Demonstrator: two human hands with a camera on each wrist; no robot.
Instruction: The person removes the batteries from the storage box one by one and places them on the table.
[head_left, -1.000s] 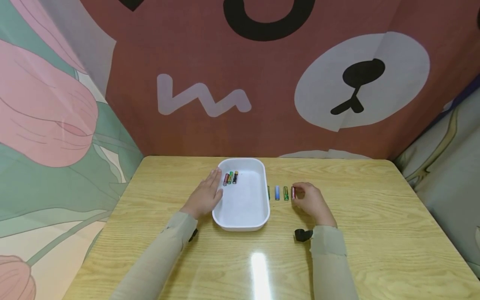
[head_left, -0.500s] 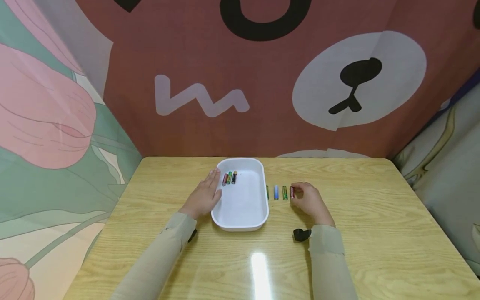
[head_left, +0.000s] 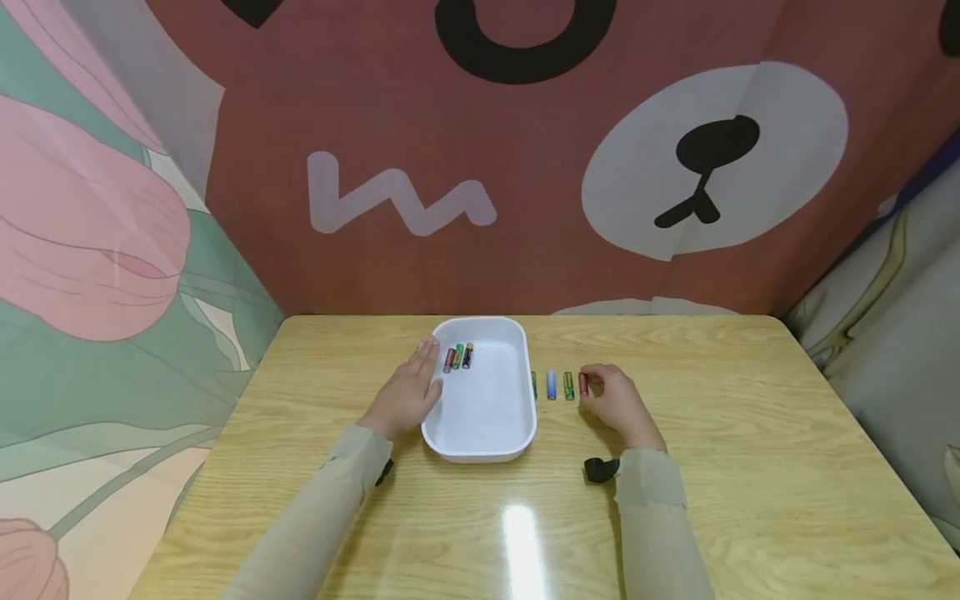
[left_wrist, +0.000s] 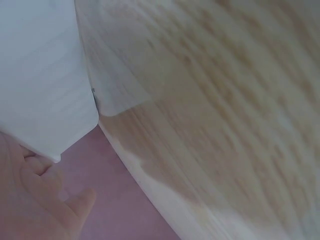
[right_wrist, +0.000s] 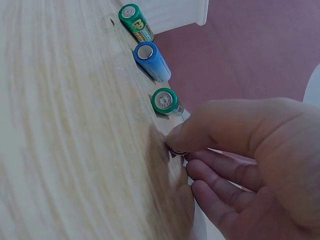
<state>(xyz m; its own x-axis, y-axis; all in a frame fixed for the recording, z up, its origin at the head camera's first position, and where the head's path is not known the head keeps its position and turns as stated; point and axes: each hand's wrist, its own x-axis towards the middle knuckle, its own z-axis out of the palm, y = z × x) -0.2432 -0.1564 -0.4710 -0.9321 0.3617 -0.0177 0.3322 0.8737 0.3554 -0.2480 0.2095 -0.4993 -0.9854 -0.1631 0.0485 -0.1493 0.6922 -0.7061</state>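
My right hand [head_left: 618, 406] pinches a red battery [head_left: 583, 383] between thumb and fingers at the right end of a row on the table. In the right wrist view the thumb covers most of that battery [right_wrist: 179, 152]. Left of it stand in line a green battery [head_left: 568, 386], a blue one [right_wrist: 155, 62] and another green one [right_wrist: 136, 22] close by the tray. My left hand [head_left: 405, 393] lies with straight fingers along the left side of the white tray [head_left: 480, 417]. Inside the tray, at its far left, are a red battery [head_left: 449, 361], a green battery [head_left: 458, 357] and a black battery [head_left: 468, 357].
The wood-grain table [head_left: 750, 467] ends at the back against a printed cloth [head_left: 540, 208] with a bear face. A black device [head_left: 600, 470] sits at the right wrist. Light glares on the tabletop near the front.
Everything in the head view has drifted slightly left together. Both hands, the tray and the batteries keep their places relative to one another.
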